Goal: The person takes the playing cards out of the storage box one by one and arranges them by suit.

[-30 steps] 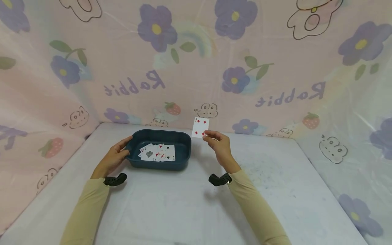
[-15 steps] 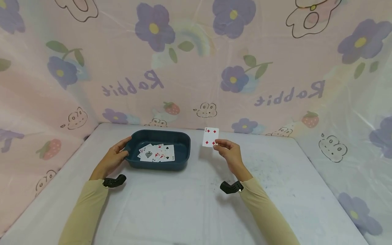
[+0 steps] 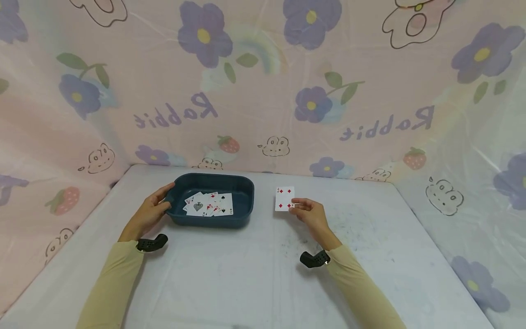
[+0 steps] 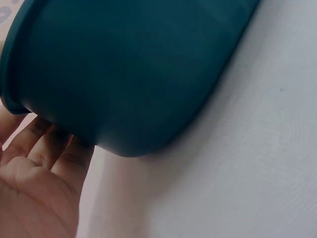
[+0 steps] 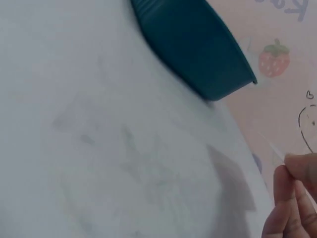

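Near the back of the table, a dark blue-green plastic basin (image 3: 211,221) holds several face-up playing cards (image 3: 208,204), overlapping in a loose pile. My left hand (image 3: 148,212) grips the basin's left end; in the left wrist view its fingers (image 4: 47,146) reach under the rim along the outer wall. Right of the basin, my right hand (image 3: 313,219) pinches a four of diamonds (image 3: 284,199) by its lower right corner, face visible. In the right wrist view that card appears nearly edge-on between thumb and fingers, raised above the table, its shadow below.
A white cloth covers the table (image 3: 230,278), with faint grey smudges right of centre. Behind and at the sides hangs a pink curtain (image 3: 255,100) printed with flowers and rabbits. Each wrist wears a black camera mount (image 3: 152,243).
My right hand has carried the four of diamonds right, away from the basin, then lower toward the table. The left hand keeps its hold, and the basin and its cards stay put.
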A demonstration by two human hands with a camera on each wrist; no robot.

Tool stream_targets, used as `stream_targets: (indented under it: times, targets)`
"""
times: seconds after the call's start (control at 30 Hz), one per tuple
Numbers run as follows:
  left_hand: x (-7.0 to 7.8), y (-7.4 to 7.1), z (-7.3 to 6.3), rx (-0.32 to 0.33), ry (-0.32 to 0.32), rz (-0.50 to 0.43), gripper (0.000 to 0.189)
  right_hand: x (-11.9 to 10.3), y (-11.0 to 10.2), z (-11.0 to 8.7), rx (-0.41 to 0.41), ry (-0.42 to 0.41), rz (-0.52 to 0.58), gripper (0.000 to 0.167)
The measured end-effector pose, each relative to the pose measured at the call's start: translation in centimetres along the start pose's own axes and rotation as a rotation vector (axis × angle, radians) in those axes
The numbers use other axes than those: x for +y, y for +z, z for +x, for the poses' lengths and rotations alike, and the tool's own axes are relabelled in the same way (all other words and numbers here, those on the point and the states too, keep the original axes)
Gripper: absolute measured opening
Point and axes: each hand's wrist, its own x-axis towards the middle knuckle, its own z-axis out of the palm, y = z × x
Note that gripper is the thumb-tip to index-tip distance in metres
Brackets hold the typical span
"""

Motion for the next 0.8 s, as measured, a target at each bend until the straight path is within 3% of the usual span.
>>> stream_targets:
  times: [0.37,0.8]
  targets:
    - [0.2,0.1,0.0,0.005,-0.002,-0.046,0.071,1.5,-0.8,0.1,0.019,0.055,-0.074,0.032]
    - [0.3,0.3,0.0,0.007,-0.008,-0.043,0.072,1.6,-1.3,0.5,-0.008,0.001,-0.273,0.027]
